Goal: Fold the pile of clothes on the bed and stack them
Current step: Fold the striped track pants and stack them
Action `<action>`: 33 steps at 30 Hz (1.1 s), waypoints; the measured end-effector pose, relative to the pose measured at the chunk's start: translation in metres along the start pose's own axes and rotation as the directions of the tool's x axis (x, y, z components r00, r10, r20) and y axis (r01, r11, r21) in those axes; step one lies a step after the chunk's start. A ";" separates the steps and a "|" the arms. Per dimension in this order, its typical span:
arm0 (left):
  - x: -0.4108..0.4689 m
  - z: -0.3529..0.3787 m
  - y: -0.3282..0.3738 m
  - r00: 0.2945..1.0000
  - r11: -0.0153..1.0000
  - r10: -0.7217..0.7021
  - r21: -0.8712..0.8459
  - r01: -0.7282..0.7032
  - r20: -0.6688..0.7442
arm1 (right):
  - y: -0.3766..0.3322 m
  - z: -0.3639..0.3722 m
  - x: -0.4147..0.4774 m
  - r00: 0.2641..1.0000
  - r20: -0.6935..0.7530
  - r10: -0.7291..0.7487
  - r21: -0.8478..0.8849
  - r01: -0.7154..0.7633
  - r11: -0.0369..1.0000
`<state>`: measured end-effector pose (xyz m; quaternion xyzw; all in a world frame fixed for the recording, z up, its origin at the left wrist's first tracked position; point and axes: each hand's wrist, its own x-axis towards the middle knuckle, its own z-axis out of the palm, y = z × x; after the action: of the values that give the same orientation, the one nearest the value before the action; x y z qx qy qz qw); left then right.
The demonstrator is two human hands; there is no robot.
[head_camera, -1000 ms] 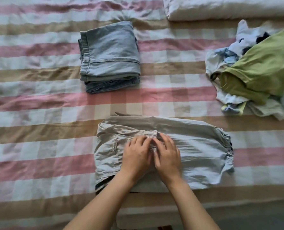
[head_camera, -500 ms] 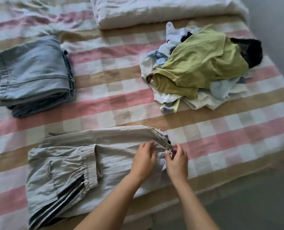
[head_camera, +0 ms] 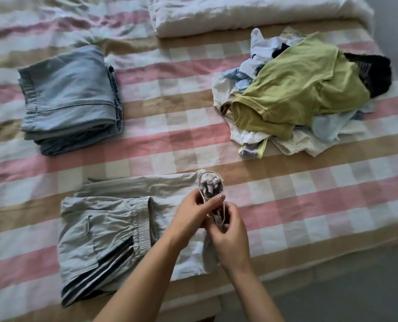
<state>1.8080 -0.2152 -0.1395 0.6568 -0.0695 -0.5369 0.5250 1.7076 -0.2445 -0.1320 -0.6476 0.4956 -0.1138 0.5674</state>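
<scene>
Closest to me, my left hand [head_camera: 193, 211] and right hand [head_camera: 231, 233] both have their fingers [head_camera: 214, 201] pinching the corded, gathered cuff [head_camera: 209, 185] of the grey trousers [head_camera: 105, 228]. These lie half-folded at the near edge of the bed [head_camera: 193, 140]. Farther off, the folded jeans [head_camera: 70, 94] sit left and the unfolded pile [head_camera: 298, 89] right. A white pillow [head_camera: 251, 12] lies beyond.

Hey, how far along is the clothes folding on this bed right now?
Done: a folded denim stack lies on the left of the bed. In hand: the grey trousers are partly folded at the near edge, with the left hand and right hand gripping their corded right end. Remaining: the unfolded pile topped by a green shirt, plus stacking the trousers.
</scene>
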 end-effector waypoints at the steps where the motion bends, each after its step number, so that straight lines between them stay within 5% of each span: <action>1: -0.007 -0.013 0.006 0.999 0.999 0.032 -0.002 -0.032 -0.038 | -0.009 0.009 -0.007 0.998 0.031 -0.046 -0.023 0.047 0.999; 7: -0.058 -0.120 0.021 0.963 0.988 0.146 -0.013 -0.153 -0.229 | -0.050 0.074 -0.040 0.907 0.183 -0.380 -0.047 0.394 0.918; 10: -0.083 -0.178 0.012 0.937 0.986 0.138 -0.044 -0.161 -0.322 | -0.047 0.109 -0.045 0.874 0.156 -0.461 -0.273 0.487 0.830; 15: -0.086 -0.251 -0.035 0.880 0.998 0.061 0.007 -0.066 -0.470 | -0.015 0.164 -0.040 0.842 0.456 -0.289 -0.574 0.526 0.627; 19: -0.067 -0.265 -0.073 0.767 0.966 0.107 0.249 0.070 -0.632 | 0.009 0.194 -0.033 0.835 0.538 -0.114 -0.725 0.527 0.444; 22: -0.058 -0.260 -0.096 0.727 0.826 0.171 0.499 0.263 -0.665 | 0.025 0.206 -0.026 0.837 0.546 -0.042 -0.788 0.529 0.316; 24: -0.056 -0.256 -0.102 0.705 0.759 0.116 0.520 0.391 -0.699 | 0.031 0.207 -0.023 0.837 0.547 -0.023 -0.797 0.529 0.292; 28: -0.056 -0.264 -0.100 0.768 0.879 0.037 0.386 0.280 -0.640 | 0.025 0.201 -0.022 0.832 0.536 -0.145 -0.735 0.544 0.405; 31: -0.063 -0.271 -0.093 0.811 0.960 -0.070 0.181 0.213 -0.581 | 0.020 0.187 -0.023 0.936 0.117 -0.331 -0.656 0.323 0.682; 33: -0.065 -0.270 -0.091 0.840 0.968 -0.080 0.160 0.194 -0.537 | 0.020 0.180 -0.022 0.989 -0.103 -0.107 -0.479 0.045 0.876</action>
<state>1.9483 0.0338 -0.2025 0.8329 0.0687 -0.3623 0.4126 1.8143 -0.1133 -0.1992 -0.7775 0.5174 -0.0516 0.3537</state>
